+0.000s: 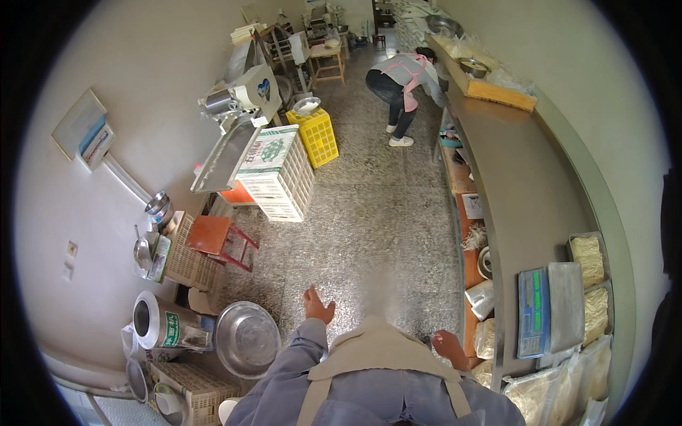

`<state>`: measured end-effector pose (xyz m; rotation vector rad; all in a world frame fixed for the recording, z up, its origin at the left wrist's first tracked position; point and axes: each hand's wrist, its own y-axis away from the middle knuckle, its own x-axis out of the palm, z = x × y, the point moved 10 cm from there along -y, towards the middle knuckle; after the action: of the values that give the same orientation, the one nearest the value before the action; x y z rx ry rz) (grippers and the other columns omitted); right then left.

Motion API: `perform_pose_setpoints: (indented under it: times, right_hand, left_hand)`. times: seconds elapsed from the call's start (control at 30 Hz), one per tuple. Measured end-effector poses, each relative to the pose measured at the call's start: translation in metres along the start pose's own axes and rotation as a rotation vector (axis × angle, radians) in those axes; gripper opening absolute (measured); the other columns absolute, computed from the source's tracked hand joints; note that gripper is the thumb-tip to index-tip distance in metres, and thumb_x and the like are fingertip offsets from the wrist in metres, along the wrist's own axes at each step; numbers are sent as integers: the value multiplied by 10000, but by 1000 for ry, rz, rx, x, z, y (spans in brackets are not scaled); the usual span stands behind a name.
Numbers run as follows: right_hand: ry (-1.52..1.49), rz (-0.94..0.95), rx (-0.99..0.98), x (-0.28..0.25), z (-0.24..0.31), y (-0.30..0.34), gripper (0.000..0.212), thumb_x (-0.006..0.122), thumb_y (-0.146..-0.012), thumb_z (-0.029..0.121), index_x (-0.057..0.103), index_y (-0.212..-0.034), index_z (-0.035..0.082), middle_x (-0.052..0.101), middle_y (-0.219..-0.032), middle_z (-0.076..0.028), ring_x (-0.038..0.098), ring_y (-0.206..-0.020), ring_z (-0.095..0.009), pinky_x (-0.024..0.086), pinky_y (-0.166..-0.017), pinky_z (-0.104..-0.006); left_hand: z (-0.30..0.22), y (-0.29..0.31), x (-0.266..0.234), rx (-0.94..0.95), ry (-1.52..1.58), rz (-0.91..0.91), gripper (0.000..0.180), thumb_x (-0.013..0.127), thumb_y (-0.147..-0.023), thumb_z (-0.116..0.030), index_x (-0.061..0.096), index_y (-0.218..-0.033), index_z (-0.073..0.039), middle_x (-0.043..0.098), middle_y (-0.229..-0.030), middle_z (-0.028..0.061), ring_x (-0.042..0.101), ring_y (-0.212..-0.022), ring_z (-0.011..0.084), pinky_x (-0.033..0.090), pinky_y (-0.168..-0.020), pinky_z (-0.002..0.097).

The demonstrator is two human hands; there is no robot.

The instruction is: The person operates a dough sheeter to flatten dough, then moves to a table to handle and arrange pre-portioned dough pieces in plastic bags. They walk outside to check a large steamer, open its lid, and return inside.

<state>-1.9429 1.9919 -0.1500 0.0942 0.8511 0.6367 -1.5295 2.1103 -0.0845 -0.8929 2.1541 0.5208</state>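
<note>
My left hand [318,307] is held out in front of me over the floor, its fingers spread and nothing in it. On the right, my right hand [449,346] hangs beside the long counter [522,177], near the shelf under it. Its fingers are loosely bent, and I see nothing held there. A wide metal basin [247,339] lies left of my left arm. Closest to my right hand on the shelf are a clear bag of pale contents [484,338] and a silvery cylinder [480,299].
A person [408,89] bends toward the counter's far end. Left of the aisle stand a red stool [210,235], white crate [280,186], yellow crate [316,136] and a metal machine [245,99]. A blue scale [533,312] and noodle trays [588,261] sit on the counter.
</note>
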Motion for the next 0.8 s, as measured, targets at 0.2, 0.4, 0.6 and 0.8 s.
perform_pose_setpoints:
  times: [0.2,0.4,0.6,0.8]
  right_hand:
    - [179,185,-45,-37,-12,-35,267,490,-764,281,578,-882,58,577,-944,-171,532,-886,-371,431,-757,-443]
    - [160,83,-5,-96,-60,-67,268,501,-754,281,579,-862,49,576,-943,-182,533,-891,-368,429,-759,-447]
    - [112,-190,-117,-158,-80,-74,214,517,-712,173,553,-804,-16,557,-864,-236,527,-840,-392,423,-732,-456]
    - [127,-51,-25,-170,-97,-103,330,579,-732,202,567,-983,-12,575,-982,-210,539,-937,-356,438,-802,-410]
  left_hand:
    - [-3,-9,10,-115,-38,-77,839,694,-648,-213,212,-1279,57,269,-1257,286,306,-1162,420,318,-964,422]
    - [-54,-11,56,-164,-26,-45,849,692,-645,-237,217,-1279,69,280,-1254,287,311,-1160,418,312,-966,427]
    - [-106,-14,102,-152,-37,3,858,684,-657,-233,188,-1293,61,254,-1279,293,298,-1171,426,300,-976,432]
    - [-129,-22,126,-132,-107,21,840,689,-655,-258,227,-1273,72,305,-1239,286,314,-1169,411,322,-961,425]
